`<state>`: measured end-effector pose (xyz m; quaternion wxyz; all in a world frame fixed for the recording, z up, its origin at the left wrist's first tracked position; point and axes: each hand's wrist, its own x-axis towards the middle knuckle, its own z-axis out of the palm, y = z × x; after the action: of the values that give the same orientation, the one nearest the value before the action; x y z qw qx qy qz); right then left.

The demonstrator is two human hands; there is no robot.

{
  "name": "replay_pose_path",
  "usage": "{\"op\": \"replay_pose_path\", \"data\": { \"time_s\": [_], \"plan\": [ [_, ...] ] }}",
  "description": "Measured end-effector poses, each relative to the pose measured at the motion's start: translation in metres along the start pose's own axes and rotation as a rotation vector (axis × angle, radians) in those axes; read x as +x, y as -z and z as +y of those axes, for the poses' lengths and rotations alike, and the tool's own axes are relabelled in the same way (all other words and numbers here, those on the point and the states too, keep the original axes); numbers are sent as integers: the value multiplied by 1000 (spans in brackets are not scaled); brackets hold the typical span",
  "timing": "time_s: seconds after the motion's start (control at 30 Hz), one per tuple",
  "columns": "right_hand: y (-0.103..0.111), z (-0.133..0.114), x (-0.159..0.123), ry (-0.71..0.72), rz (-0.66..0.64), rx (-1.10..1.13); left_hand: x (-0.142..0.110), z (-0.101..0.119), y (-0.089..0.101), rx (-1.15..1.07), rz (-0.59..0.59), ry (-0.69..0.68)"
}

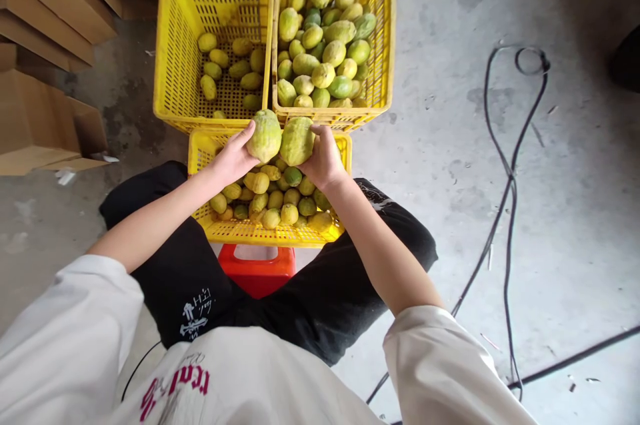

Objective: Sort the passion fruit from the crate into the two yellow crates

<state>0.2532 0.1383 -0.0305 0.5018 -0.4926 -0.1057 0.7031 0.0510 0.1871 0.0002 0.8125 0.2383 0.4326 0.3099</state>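
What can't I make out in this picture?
All in the head view:
- Most fingertips of the left hand and right hand: behind the held fruits.
- Floor of the front crate: under piled fruit.
- Dark object, far right: cut off by the edge.
- Shirt lettering: distorted by folds.

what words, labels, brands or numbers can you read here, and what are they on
"eal", in magenta on the white shirt; the letter before it could be r or t, and the rest of that print is unclear.
Dark script by the magenta print: too small to read.
White print on both legs of the black trousers: too small and blurred to read.
No text that I can make out on the yellow crates.
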Motion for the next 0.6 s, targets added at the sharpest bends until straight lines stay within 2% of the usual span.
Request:
{"op": "replay_pose_path", "data": {
  "time_s": [0.13,0.3,0.47,0.6],
  "plan": [
    [-1,5,1,-3,-43,-13,-2,-1,1,65,-49,-46],
    [-7,11,3,59,12,15,4,-9,16,63,-39,-37],
    [-14,10,-4,103,0,8,13,-18,28,5,73,-48],
    [-18,11,-8,108,7,15,18,-16,26,-29,143,-34]
  ]
}}
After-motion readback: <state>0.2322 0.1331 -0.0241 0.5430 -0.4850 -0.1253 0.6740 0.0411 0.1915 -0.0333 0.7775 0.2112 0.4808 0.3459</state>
